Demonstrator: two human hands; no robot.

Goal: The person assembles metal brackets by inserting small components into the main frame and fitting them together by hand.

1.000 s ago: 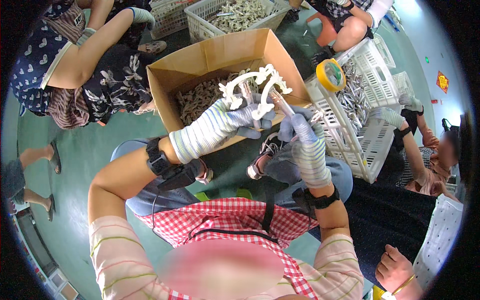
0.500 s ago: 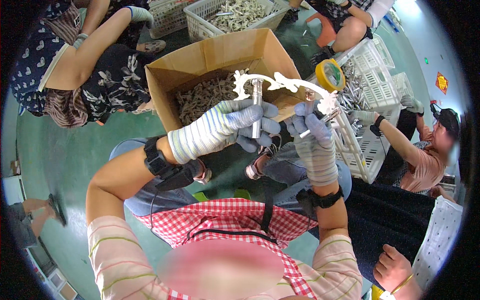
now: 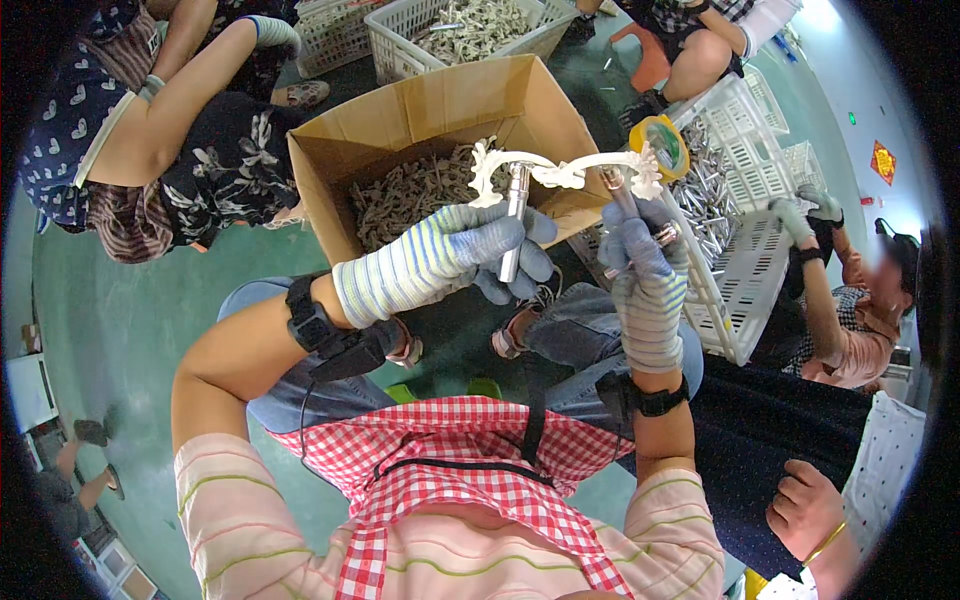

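Note:
Both my hands wear striped gloves. My left hand (image 3: 430, 258) is closed round a shiny metal tube (image 3: 514, 235), which stands nearly upright. My right hand (image 3: 648, 280) grips a second metal tube (image 3: 620, 190), tilted, at the right. At least one more short metal piece (image 3: 664, 235) shows among its fingers. White ornate curved plastic (image 3: 560, 176) spans the tops of both tubes, above my hands. I cannot tell whether it is one piece or two touching in the middle. Beyond it stands an open cardboard box (image 3: 440, 105) holding many similar pale pieces (image 3: 410, 200).
A white crate (image 3: 745, 285) with many metal tubes (image 3: 708, 190) stands at the right. A yellow tape roll (image 3: 652, 150) sits at its near-left corner. Behind the box is another crate (image 3: 400, 60) of pale parts. Co-workers sit at left, right and far side; one person's hand (image 3: 805, 510) is lower right.
My right hand has moved slightly right, and the tube in it has tilted. The right part of the white plastic now lies straighter. The co-worker at right has drawn a hand back from the tubes.

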